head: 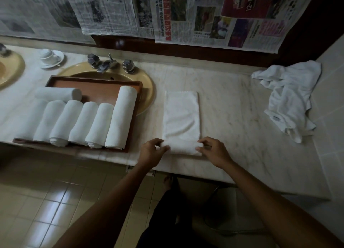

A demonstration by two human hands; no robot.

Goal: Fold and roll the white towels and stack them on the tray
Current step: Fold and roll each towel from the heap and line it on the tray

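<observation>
Marble vanity counter (232, 102): left hand (151, 151) and right hand (214, 151) pinch the folded towel's (181, 115) started roll; keep both ends level, tight.

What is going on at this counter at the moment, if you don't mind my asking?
A person is rolling a folded white towel on the marble counter. The left hand and right hand grip the two ends of the roll, which has only begun at the near edge. Seven rolled towels already lie on the wooden tray set over the sink. A heap of unfolded towels waits on the right.
</observation>
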